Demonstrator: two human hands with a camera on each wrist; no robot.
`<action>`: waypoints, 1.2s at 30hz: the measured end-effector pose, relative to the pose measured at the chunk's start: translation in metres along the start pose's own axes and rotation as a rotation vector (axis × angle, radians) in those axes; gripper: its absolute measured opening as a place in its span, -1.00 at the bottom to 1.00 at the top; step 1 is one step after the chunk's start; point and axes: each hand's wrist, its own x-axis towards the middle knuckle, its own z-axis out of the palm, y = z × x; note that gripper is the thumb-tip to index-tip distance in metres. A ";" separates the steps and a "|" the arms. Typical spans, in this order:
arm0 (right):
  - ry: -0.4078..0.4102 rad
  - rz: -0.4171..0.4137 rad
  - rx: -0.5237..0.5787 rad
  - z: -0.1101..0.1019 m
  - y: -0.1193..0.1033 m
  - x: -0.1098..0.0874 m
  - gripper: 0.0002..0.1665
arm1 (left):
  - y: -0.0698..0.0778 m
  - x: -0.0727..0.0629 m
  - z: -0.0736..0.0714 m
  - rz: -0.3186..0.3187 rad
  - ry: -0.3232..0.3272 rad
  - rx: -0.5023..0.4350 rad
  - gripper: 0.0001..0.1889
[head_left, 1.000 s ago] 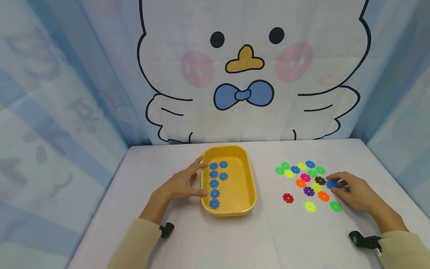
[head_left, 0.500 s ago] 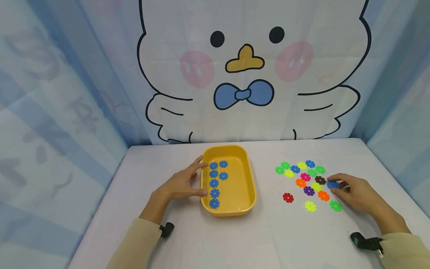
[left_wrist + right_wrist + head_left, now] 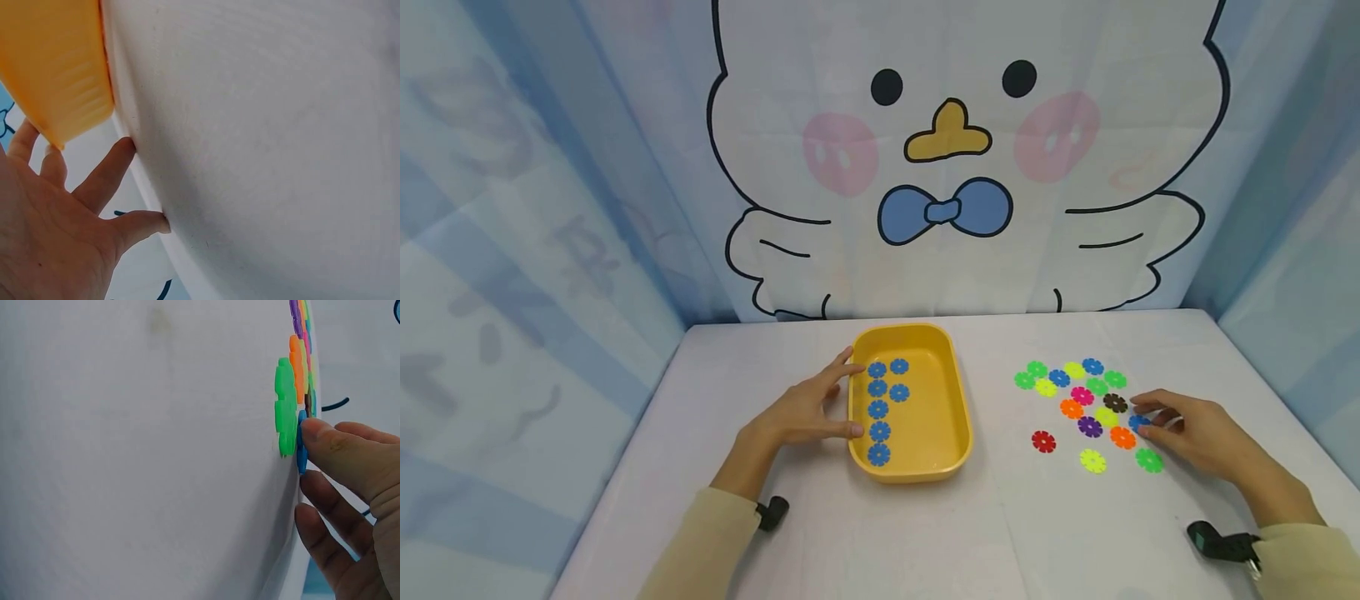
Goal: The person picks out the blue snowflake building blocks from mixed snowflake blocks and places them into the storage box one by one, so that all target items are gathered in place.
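Observation:
My left hand (image 3: 811,410) lies along the left side of the yellow tray (image 3: 964,425), fingers spread and fingertips at its rim. Inside the tray, blue notched plastic discs (image 3: 878,409) form a long column and a short one. At the right of a loose group of coloured discs, my right hand (image 3: 1206,433) has a blue snowflake disc (image 3: 1137,422) between thumb and a finger. In the right wrist view that blue disc (image 3: 302,442) shows edge-on at the table, the thumb against it; part of it is hidden. The index finger is a little above it in the head view.
Green, yellow, orange, pink, purple, brown and blue discs lie close together, with a red disc (image 3: 1043,442), a yellow disc (image 3: 1093,462) and a green disc (image 3: 1148,460) nearer the front. A curtain with a cartoon (image 3: 947,267) hangs behind the white table (image 3: 880,542).
The blue disc at my right hand has moved slightly toward the front and now looks flatter. The index finger has parted from it. My left hand and the tray have not moved.

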 end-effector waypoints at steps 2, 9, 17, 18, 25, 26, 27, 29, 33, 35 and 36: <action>-0.001 -0.002 0.001 0.000 -0.001 0.000 -0.51 | 0.000 0.000 0.000 0.002 0.004 -0.001 0.06; -0.002 0.019 -0.025 -0.002 -0.003 0.001 -0.55 | -0.001 0.000 0.001 -0.021 0.011 -0.001 0.04; -0.013 0.037 -0.010 0.002 -0.004 0.000 -0.75 | -0.001 0.001 0.001 -0.037 0.013 -0.004 0.03; -0.017 0.045 -0.010 0.002 -0.003 0.000 -0.74 | -0.002 0.001 0.001 -0.034 0.013 -0.004 0.04; -0.028 0.059 0.000 0.002 -0.004 0.000 -0.67 | -0.002 0.000 0.002 -0.019 0.011 -0.002 0.04; -0.030 0.055 0.004 0.002 -0.004 0.000 -0.72 | -0.002 0.000 0.002 -0.019 0.012 -0.002 0.04; -0.034 0.055 0.009 0.002 -0.005 0.000 -0.75 | -0.002 0.000 0.002 -0.019 0.012 -0.003 0.04; -0.040 0.052 0.015 0.002 -0.005 -0.001 -0.75 | -0.002 0.000 0.002 -0.021 0.010 -0.006 0.04; -0.042 0.085 0.013 0.001 -0.006 -0.002 -0.61 | -0.002 -0.001 0.002 -0.018 0.005 -0.011 0.02; -0.044 0.112 0.014 0.000 -0.006 -0.001 -0.53 | -0.002 -0.001 0.003 -0.016 0.009 -0.010 0.02; -0.047 0.125 0.012 0.000 -0.006 -0.001 -0.52 | -0.002 -0.001 0.003 -0.016 0.010 -0.009 0.02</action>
